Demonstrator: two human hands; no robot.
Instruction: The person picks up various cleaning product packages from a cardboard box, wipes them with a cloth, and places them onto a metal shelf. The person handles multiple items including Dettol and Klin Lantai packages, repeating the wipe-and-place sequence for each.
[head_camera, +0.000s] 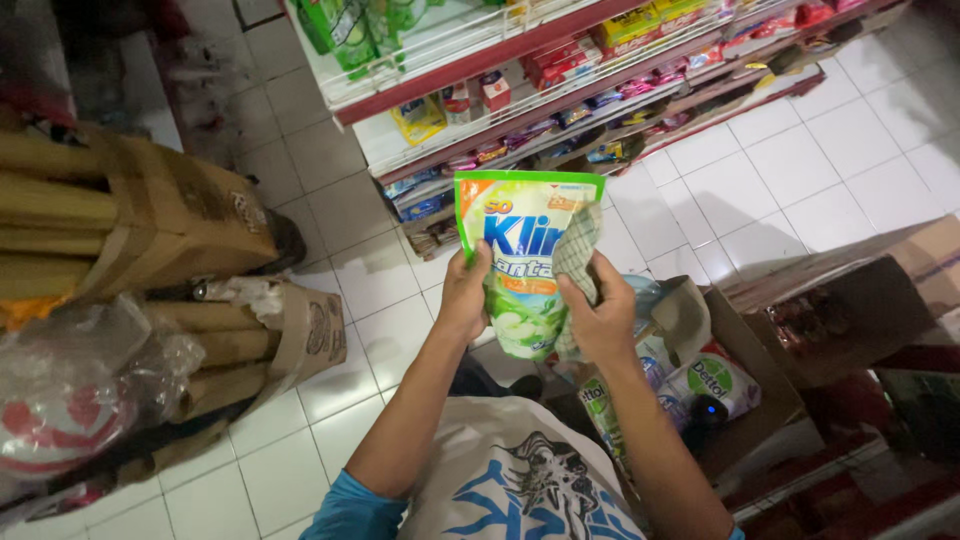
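while gripping the green refill pouch (522, 262) at centre frame, left hand (466, 296) closed on its left edge, thumb in front. right hand (603, 320) curled shut, pressing a checked cloth (577, 262) against the pouch's right side. pouch upright, long axis vertical, top toward the store shelves (560, 95), printed face toward camera, above an open cardboard box (745, 400) at lower right.

Stocked shelves (560, 90), cardboard boxes (180, 215), white tiled floor (830, 160).
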